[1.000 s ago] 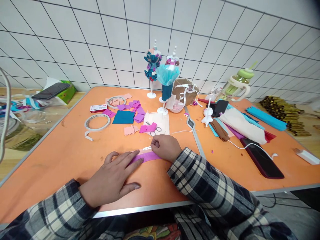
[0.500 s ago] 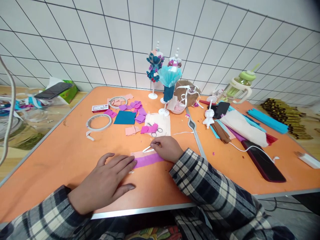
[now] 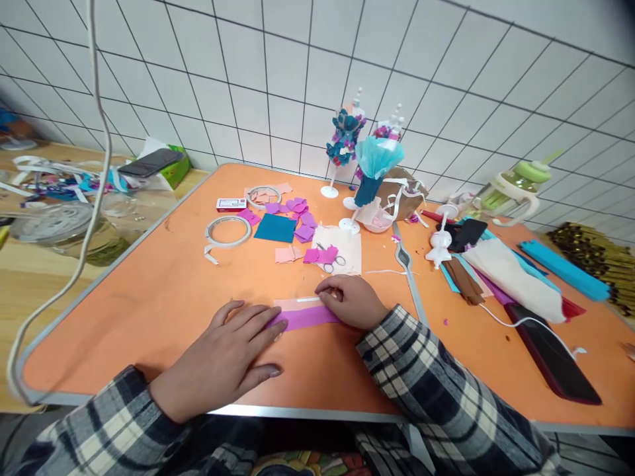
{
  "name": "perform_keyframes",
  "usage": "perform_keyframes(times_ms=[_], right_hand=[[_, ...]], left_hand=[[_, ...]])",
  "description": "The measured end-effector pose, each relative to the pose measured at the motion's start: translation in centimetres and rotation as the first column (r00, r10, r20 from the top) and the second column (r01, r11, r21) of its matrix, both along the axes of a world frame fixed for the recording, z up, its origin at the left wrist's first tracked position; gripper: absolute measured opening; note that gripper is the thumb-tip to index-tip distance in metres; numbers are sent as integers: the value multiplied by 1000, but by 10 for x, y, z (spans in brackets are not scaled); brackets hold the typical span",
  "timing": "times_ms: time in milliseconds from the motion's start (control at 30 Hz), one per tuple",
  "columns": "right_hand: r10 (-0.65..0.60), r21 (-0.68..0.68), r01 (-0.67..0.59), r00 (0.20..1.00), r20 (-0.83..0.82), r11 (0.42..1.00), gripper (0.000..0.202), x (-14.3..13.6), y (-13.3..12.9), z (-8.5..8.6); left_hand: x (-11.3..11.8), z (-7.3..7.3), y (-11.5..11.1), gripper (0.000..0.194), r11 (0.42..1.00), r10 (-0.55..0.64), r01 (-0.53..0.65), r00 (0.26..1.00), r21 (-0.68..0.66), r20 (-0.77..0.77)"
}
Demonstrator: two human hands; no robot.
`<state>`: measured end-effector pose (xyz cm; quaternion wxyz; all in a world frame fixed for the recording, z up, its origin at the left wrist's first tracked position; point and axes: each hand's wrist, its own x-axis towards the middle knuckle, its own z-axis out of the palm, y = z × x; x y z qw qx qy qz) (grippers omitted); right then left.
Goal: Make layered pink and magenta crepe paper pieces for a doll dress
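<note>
Your left hand (image 3: 223, 360) is palm down, fingers loosely spread, fingertips pressing the left end of the purple crepe-like paper strip (image 3: 310, 318); it grips nothing. Strip lies flat on the table in front of you, between both hands, a peach paper band (image 3: 290, 306) along its far edge. Your right hand (image 3: 354, 303) is curled, thumb and forefinger close together over the right end, by a narrow white strip (image 3: 308, 300); can't tell if it's pinched, your fingers hide it. Paper looks light, limp, likely easy to tear or crease; hold it flat by the ends, pinch edges gently. Surface: smooth orange tabletop (image 3: 163, 317), metal-edged. Farther: small metal scissors (image 3: 329, 267) on a cream paper square (image 3: 352, 254), teal paper square (image 3: 276, 228), white tape ring (image 3: 228, 231); behind, a turquoise-and-teal paper-dressed stand (image 3: 380, 158), then a white tiled wall (image 3: 238, 86).
</note>
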<state>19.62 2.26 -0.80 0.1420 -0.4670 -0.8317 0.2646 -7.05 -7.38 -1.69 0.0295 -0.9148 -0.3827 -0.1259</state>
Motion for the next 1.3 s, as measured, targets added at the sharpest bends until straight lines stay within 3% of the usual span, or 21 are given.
perform_keyframes(times_ms=[167, 333, 767, 900, 1300], right_hand=[[107, 145, -111, 994, 37, 983, 25, -16, -16, 2], [236, 276, -280, 955, 180, 920, 34, -30, -25, -1], [209, 187, -245, 959, 191, 951, 28, -34, -22, -3], [229, 182, -264, 954, 194, 947, 28, -34, -22, -4], [263, 212, -321, 929, 261, 923, 36, -35, -23, -3]], left_hand=[[1, 1, -1, 51, 999, 13, -12, 1000, 50, -16], [1, -1, 0, 53, 999, 23, -23, 1000, 31, -2], [1, 0, -1, 52, 999, 54, -54, 998, -2, 19], [1, -2, -1, 59, 998, 70, -69, 997, -9, 31], [1, -2, -2, 54, 998, 71, -71, 997, 1, 13]])
